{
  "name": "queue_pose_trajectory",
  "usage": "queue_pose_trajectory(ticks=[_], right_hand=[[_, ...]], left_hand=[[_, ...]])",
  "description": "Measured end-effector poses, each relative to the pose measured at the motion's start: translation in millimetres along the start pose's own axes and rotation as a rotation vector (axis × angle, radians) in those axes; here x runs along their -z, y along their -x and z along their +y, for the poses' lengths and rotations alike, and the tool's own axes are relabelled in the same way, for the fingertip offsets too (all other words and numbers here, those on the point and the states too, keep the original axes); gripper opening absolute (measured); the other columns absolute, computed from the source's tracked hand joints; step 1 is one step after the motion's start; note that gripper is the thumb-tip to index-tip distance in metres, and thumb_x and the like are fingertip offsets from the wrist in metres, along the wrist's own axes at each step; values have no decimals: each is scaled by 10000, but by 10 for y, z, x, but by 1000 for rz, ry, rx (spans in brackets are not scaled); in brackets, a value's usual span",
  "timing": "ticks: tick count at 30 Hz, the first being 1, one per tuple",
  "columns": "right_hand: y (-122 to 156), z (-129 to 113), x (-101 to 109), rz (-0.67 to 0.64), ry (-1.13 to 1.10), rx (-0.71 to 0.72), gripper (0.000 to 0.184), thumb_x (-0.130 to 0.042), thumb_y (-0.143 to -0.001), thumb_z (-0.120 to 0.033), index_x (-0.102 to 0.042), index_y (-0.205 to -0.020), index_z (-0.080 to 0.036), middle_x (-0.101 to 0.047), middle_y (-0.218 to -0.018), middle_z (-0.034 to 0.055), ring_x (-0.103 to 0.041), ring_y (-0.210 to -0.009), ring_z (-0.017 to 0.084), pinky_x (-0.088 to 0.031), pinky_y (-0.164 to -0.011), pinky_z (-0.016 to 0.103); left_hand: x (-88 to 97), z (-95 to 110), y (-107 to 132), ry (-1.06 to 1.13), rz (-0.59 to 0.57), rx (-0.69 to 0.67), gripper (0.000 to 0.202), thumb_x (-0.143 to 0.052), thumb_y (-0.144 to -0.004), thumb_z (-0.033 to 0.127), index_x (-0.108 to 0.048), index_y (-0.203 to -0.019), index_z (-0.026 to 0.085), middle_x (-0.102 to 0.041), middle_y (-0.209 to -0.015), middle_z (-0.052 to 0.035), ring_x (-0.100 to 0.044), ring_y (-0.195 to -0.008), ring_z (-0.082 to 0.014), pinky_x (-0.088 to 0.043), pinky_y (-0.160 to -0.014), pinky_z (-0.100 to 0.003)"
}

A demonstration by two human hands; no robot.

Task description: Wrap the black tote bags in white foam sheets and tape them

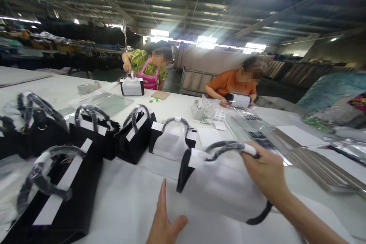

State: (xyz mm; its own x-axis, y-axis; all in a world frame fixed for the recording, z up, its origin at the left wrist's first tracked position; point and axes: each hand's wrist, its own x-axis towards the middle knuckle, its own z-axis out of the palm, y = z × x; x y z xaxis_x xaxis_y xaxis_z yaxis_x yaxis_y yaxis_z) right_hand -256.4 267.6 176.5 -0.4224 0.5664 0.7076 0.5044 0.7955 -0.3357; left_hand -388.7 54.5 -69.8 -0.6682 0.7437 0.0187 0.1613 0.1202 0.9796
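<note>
My right hand point(264, 169) grips the wrapped handles of a black handbag point(220, 183), whose side is covered by a white sheet. The bag is tilted over the near part of the table. Just left of its lower edge is my left hand point(166, 217), fingers stretched and thumb apart, touching nothing I can see. Beyond the held bag stands a similar handbag point(171, 141) with white wrapping on its front. A large black handbag point(68, 190) with a white strip across its top is at the near left.
Several more black bags point(133, 137) line the left side of the white table point(122, 202). Stacked grey-white boards point(320, 167) and clear plastic bags point(243, 120) lie to the right. Across the table, one co-worker point(145, 65) holds a bag; another point(233, 84) handles a wrapped item.
</note>
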Motion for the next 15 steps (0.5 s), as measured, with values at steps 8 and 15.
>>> queue_pose_trajectory(ticks=[8,15], right_hand=[[136,-621,-1185,-79,-216,106,188,-511,-829,-309,-655,-810,-190,-666,-644,11,-597,-574,152,-411,-565,231],[36,-505,-1256,-74,-168,155,199,-496,-839,-306,-655,-810,-189,-675,-661,31,-609,-594,173,-410,-577,245]], left_hand=[[235,-36,-575,46,317,-42,920,-682,-691,434,-155,-1414,221,-331,-1430,-140,-359,-1310,-291,-366,-1059,-430],[113,-63,-781,62,367,-53,833,-709,-679,390,-250,-1350,208,-421,-1327,-130,-436,-1235,-274,-384,-1030,-438]])
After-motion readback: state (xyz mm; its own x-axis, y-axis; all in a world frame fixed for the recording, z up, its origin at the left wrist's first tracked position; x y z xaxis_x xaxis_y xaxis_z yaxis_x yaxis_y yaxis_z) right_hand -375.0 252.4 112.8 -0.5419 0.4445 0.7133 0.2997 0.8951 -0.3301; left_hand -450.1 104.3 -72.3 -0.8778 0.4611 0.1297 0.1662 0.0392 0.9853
